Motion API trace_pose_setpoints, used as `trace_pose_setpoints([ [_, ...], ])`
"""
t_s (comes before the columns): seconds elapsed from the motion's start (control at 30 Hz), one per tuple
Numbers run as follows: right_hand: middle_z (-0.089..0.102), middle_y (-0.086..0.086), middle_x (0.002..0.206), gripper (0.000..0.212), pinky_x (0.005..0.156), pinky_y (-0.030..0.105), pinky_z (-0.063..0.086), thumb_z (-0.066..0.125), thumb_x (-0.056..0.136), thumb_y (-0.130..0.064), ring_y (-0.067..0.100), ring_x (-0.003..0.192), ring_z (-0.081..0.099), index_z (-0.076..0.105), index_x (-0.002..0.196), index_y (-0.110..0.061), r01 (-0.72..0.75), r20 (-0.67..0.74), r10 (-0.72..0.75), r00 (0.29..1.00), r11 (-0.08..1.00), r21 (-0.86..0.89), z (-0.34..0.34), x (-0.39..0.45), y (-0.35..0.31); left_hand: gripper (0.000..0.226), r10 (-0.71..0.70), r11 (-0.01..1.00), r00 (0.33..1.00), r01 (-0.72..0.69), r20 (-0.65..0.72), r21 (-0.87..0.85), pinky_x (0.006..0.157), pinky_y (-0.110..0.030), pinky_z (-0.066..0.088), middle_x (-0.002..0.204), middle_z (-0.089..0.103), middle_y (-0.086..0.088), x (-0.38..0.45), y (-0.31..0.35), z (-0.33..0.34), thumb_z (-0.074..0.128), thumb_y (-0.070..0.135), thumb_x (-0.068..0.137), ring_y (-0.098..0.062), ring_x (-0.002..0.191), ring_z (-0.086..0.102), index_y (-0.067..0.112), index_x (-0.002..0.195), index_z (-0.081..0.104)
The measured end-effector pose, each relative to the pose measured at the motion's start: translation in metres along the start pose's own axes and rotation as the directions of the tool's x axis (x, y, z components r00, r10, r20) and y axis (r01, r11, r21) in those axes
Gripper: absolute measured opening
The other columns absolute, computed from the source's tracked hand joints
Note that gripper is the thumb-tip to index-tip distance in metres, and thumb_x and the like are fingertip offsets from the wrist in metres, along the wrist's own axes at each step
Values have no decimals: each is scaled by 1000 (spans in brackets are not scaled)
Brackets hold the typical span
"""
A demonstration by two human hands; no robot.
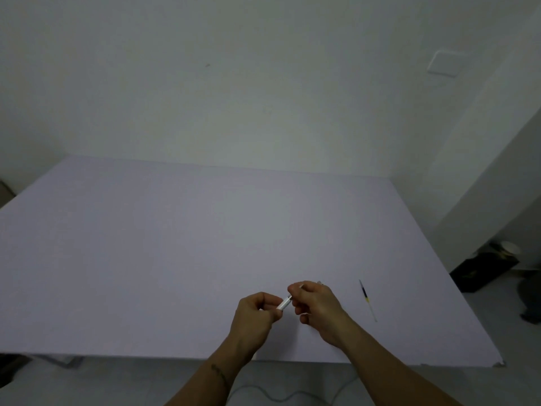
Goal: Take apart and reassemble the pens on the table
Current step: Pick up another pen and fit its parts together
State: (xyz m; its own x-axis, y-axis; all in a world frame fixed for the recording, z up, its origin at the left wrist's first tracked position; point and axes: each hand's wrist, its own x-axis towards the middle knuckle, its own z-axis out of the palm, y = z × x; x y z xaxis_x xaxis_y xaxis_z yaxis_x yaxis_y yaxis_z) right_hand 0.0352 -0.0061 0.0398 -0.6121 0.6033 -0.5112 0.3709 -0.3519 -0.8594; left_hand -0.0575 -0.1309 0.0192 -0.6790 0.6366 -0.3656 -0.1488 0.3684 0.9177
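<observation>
Both hands hold a white pen body (pixel 285 303) just above the pale table (pixel 175 244), near its front edge. My left hand (pixel 257 315) pinches the lower end of the barrel. My right hand (pixel 314 303) grips the upper end, which its fingers mostly hide; a small light part shows past the knuckles. Whether the two ends are joined or apart, I cannot tell. A thin ink refill (pixel 367 300) lies alone on the table to the right of my right hand, dark at its far end, yellow in the middle, clear at the near end.
The table's front edge runs just below my wrists and its right corner (pixel 497 363) is close. A dark box with a white cup (pixel 491 265) stands on the floor at the right. A cable (pixel 278 398) lies on the floor below.
</observation>
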Motion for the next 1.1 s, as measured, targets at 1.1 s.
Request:
trace_pose_setpoints([
  [1.1,51,5,60,16,48,26,40,65,90,-14,15,54,46,68,77,-5,-37,-32,38,999,999,35,4,9,0,22,-7,999,1000,7,-24,-31,67,-22,51,79,71,-1,2,7,0,70,2,80,-17,80,67,24,79,75],
])
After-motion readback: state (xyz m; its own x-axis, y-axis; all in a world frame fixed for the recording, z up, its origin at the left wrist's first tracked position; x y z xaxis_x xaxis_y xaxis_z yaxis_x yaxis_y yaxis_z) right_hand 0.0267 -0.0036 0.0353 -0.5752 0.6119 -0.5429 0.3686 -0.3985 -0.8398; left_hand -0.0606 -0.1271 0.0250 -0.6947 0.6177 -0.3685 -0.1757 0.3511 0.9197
